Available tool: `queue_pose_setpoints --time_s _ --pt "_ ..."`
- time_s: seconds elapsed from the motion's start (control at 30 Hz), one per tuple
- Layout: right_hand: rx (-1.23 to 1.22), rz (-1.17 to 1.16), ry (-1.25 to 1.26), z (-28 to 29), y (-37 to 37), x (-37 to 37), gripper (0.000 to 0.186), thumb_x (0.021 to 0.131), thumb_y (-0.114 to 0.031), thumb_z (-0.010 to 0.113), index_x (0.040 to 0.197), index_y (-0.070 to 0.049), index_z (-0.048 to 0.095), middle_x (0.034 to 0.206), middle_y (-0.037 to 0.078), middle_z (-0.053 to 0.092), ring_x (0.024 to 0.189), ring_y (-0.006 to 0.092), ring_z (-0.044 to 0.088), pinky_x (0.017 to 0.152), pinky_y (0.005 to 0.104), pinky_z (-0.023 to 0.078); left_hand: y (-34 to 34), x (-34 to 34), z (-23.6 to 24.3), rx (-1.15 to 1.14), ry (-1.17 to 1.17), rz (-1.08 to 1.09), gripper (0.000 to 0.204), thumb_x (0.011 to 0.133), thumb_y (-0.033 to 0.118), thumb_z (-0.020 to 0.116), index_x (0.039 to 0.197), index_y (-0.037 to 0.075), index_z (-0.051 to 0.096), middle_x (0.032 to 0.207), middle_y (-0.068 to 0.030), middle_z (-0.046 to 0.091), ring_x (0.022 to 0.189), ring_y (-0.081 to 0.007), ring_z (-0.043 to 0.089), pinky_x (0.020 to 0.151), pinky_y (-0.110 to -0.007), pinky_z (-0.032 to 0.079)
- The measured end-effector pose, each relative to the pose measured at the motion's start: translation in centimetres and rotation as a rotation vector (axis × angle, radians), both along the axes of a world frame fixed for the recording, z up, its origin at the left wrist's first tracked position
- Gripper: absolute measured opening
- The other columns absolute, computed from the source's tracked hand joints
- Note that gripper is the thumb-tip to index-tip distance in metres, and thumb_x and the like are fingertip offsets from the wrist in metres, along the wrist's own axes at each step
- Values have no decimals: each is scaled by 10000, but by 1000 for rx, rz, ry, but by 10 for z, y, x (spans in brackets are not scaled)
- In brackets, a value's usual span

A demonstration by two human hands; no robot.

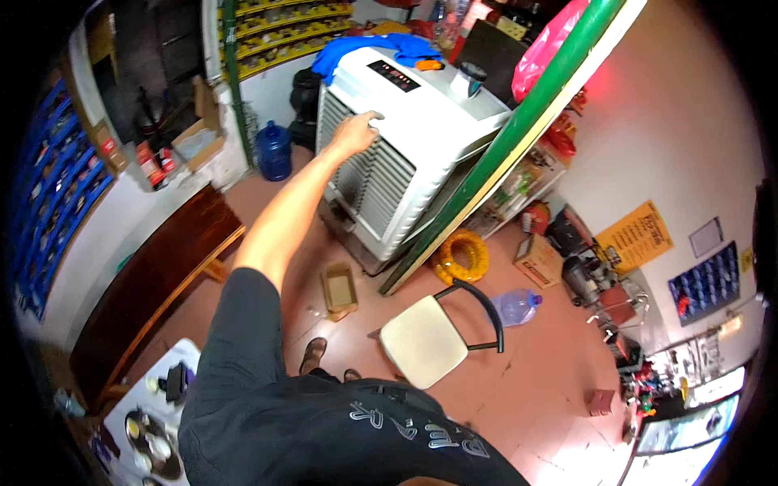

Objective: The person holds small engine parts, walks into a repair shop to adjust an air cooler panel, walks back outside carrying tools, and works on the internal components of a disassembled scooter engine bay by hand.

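My left hand [356,131] reaches far forward and its fingers curl over the top front edge of a big white air cooler [421,138] with slatted sides. The arm stretches out from my dark sleeve at the lower left. On the cooler's top lie a black control panel [395,74], a blue cloth [381,50] and a small round container [468,81]. My right hand is out of view.
A slanted green and white beam [519,130] crosses in front of the cooler's right side. On the reddish floor are a cream-seated chair [423,342], a yellow hose coil [462,255], a clear jug [519,306], a small open box [340,288] and a blue jug [274,151]. A wooden counter [154,283] stands left.
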State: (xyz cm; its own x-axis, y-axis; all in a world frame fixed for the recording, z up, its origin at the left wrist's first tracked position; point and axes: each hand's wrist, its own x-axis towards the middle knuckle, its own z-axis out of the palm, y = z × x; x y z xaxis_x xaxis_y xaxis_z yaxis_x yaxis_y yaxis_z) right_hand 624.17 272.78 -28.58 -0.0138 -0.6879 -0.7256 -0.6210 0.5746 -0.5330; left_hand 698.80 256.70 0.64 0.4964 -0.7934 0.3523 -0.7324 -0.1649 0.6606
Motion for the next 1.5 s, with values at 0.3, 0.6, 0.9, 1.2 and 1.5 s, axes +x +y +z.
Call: queue_pose_setpoints --time_s 0.3,0.6,0.9,1.2,1.5 --pt "-7 -47 282 49 81 62 236 859 -196 639 941 24 621 705 93 626 461 144 502 406 302 397 -122 44 37 210 -324 -22 511 819 113 469 1300 269 540 1033 -144 680 963 -295 657 849 -412 511" --pt "38 -129 366 57 145 88 227 858 -181 636 941 29 619 707 95 629 481 150 523 423 310 419 -131 61 42 332 -778 -39 496 854 122 483 1338 224 512 917 -122 702 845 -263 689 731 -416 542" --pt "-388 -145 265 10 186 14 210 821 -125 695 960 7 609 734 89 631 620 145 579 521 287 466 -73 -67 -116 -222 -361 -282 512 872 210 531 1325 -10 438 978 -283 631 885 -430 610 806 -526 455" --pt "-585 -210 129 82 166 4 376 818 -346 688 939 -4 589 816 207 635 765 337 633 663 430 478 144 -480 -248 1022 431 -1508 422 928 298 584 1247 31 515 942 -103 647 783 -158 624 658 -300 507" --pt "-709 -355 -2 101 164 -103 382 872 -405 607 992 -42 583 877 205 623 796 357 603 698 418 465 167 -694 -182 1105 382 -1796 355 951 334 549 1120 26 602 847 -33 596 753 -113 530 670 -277 474"
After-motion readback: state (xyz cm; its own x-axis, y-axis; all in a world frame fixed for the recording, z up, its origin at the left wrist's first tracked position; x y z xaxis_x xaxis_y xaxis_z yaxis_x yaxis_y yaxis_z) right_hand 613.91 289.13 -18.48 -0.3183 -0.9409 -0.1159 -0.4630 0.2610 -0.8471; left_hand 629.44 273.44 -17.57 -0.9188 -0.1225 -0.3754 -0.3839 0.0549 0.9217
